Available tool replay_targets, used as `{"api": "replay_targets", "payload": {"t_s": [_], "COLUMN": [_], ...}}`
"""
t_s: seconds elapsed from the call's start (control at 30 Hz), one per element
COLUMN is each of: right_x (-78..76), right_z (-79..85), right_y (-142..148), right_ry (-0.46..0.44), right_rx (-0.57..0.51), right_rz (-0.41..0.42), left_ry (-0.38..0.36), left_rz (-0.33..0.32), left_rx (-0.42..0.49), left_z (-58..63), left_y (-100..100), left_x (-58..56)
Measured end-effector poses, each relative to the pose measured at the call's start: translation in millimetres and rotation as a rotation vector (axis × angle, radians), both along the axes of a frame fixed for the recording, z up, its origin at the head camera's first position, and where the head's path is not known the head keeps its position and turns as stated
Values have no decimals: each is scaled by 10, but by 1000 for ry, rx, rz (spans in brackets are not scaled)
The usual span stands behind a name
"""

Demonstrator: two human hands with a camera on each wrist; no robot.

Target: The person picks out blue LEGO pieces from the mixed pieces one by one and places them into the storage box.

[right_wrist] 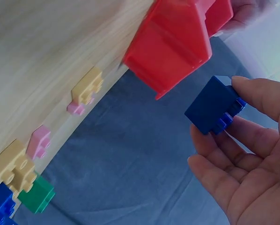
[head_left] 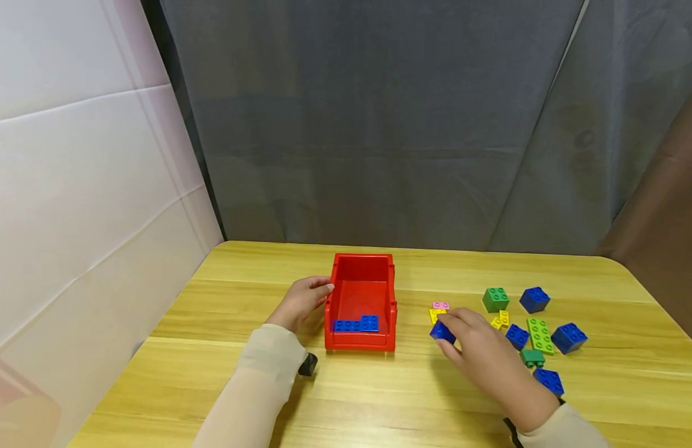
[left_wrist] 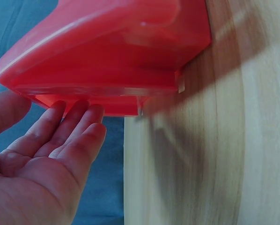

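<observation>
I've got R hand (head_left: pixel 477 350) pinching a blue brick (head_left: pixel 442 332) in front of its palm & L hand (head_left: pixel 302 301), fingers extended, touching the red bin (head_left: pixel 360 341) just to its R, so I'd hold that pinch firm w/o squeezing, L bracing lightly.

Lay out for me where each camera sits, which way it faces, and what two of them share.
Head: worn on the head, facing forward and down at the table, red bin and scattered bricks; left hand, right hand and both sleeves show.
Left wrist: on that wrist, facing the red bin's side; the left hand shows.
Right wrist: on that wrist, facing the held blue brick, red bin beyond; the right hand and part of the left show.
Shared: head and right wrist both show that blue brick.
</observation>
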State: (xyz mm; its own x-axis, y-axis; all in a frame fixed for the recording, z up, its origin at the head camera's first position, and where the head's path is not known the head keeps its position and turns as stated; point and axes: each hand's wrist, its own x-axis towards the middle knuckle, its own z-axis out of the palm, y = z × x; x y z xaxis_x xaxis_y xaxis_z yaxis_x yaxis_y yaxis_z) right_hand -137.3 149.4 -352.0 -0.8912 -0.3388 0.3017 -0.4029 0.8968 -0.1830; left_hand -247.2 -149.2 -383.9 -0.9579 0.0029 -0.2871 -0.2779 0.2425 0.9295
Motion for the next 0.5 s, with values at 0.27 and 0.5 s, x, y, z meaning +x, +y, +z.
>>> {"api": "replay_targets", "payload": {"t_s": [0.27,0.5], "right_x": [-17,-23], "right_z": [0,20], "right_y": [-95,-180], "right_ry": [74,82], "right_rx": [-40,-72], "right_rz": [62,83], "left_ry": [9,11], "left_rz": [-3,1], "left_rx": [2,2], "left_z": [-1,2], "left_y": [-4,-1], "left_x": [-1,-1]}}
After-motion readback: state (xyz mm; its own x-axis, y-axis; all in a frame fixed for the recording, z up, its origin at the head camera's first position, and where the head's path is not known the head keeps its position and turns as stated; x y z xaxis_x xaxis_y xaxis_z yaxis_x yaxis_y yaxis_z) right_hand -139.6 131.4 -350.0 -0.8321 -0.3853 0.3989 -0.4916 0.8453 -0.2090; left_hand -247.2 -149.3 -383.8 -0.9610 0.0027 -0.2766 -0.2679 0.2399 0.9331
